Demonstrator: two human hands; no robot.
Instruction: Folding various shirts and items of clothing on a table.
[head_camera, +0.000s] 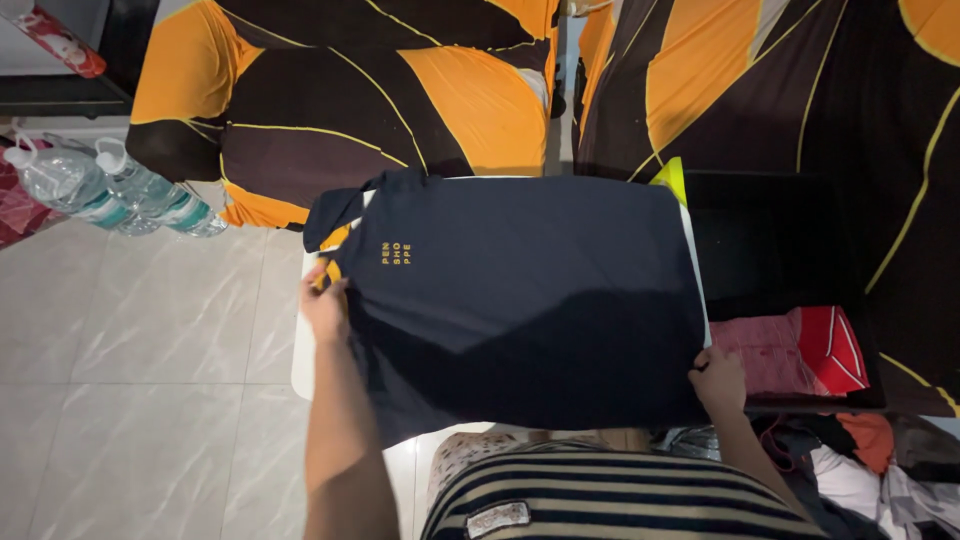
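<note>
Head view: navy shirt (520, 300) is lying spread over a white board (303, 350) on the worktop. Left hand (325, 305) is pinching the shirt's left edge near the sleeve; right hand (718, 380) is gripping its lower right corner, fingers clenched on cloth. Risk, as judged: uneven pulling could be dragging the shirt off the board, creasing it.

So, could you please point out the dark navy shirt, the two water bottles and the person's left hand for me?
Dark navy shirt (520, 300), head view, middle of the spread cloth.
Water bottles (110, 190), head view, body of the nearer bottle on the floor.
Left hand (325, 305), head view, back of the hand at the shirt's edge.
</note>
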